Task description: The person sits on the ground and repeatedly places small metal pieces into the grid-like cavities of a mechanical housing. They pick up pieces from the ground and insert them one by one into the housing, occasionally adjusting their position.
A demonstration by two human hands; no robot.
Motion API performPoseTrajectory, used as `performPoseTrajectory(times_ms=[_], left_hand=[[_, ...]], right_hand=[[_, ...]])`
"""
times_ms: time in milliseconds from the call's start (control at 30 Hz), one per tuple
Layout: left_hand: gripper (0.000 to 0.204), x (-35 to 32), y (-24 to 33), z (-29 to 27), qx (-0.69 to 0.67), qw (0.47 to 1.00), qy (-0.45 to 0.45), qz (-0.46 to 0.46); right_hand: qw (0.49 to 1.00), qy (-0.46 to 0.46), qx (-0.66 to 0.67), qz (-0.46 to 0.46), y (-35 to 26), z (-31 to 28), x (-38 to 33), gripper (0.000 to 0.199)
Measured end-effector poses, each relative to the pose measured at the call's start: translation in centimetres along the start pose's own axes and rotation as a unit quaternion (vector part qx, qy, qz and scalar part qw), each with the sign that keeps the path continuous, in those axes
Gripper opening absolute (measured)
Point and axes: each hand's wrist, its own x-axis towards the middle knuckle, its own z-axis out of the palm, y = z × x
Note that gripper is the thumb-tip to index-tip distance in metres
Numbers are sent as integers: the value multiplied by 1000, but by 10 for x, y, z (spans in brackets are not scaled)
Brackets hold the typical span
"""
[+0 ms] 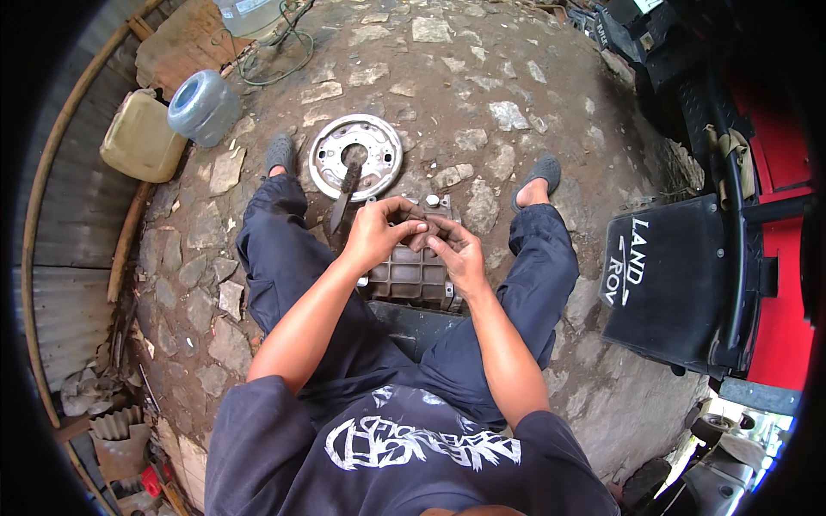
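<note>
My left hand (383,232) and my right hand (459,258) meet in front of me, fingertips pinched together. Between them is something small and brownish that I cannot make out. Just below them, between my legs, sits a ribbed metal casing (404,273) with bolts along its edge, partly hidden by my hands. Beyond it, to the left, a round silvery plate (391,150) with a centre hole lies flat on the ground. A knife-like tool (340,213) with a dark, rough upper part rests across the plate's near rim.
The ground is uneven stone and dirt. At far left stand a yellowish jerrycan (142,142) and a clear blue water jug (205,107), near a coiled green hose (275,64). To the right hangs a black mud flap (662,275) beside a red vehicle body (783,301).
</note>
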Motion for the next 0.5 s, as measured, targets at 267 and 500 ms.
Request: performPoseTrajectory(times_ms=[267, 500], left_hand=[[26, -6, 5, -1, 4, 997, -44, 58], [24, -7, 7, -14, -51, 996, -51, 45]], right_hand=[[994, 9, -100, 42, -1, -29, -1, 30], [996, -25, -6, 84, -9, -10, 2, 28]])
